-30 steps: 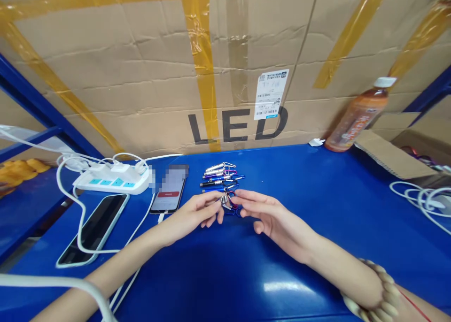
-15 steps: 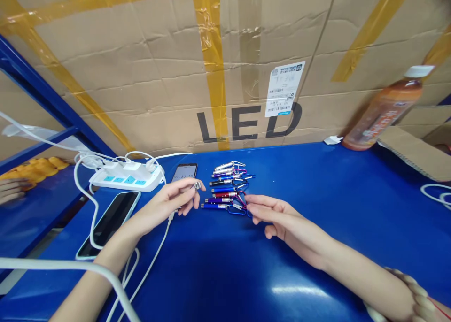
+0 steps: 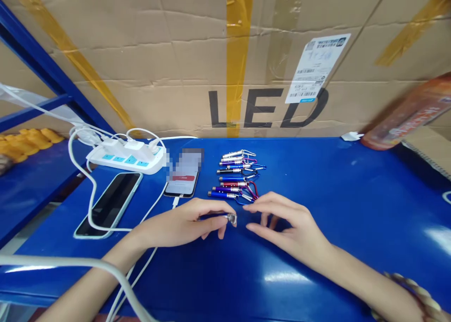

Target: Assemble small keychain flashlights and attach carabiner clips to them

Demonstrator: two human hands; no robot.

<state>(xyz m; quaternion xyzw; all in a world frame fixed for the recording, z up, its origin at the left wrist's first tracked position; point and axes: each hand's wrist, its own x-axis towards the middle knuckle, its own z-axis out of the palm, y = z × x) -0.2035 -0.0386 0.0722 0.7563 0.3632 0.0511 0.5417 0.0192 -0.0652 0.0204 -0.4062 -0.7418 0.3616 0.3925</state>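
Your left hand (image 3: 192,221), near the middle of the frame, pinches a thin dark stick with a shiny silver end (image 3: 230,218). Your thumb and fingers are closed up on it, with no gap. Your palm and fingers hide most of it, so I can't tell its whole shape. The silver end pokes out to the right, maybe so that your other hand can get at it.

Your right hand (image 3: 287,221) is just right of that, and it holds nothing. Its thumb and pointing finger are a little way apart, like a beak, facing the silver end. Its fingertips are close to the row's lowest clips, but I can't tell if they touch.

The row of small, shiny, colored metal tubes with loop clips (image 3: 230,179) lies above your hands, just right of the frame's middle. All the clips point right, which likely makes each tube easy to see and grab. The clips may also stop the round tubes from rolling on the smooth, shiny blue table (image 3: 317,186).

The black phone with a lit screen (image 3: 183,186) sits left of the row. Its white cord (image 3: 175,202) plugs in at the bottom, perhaps to give it power.
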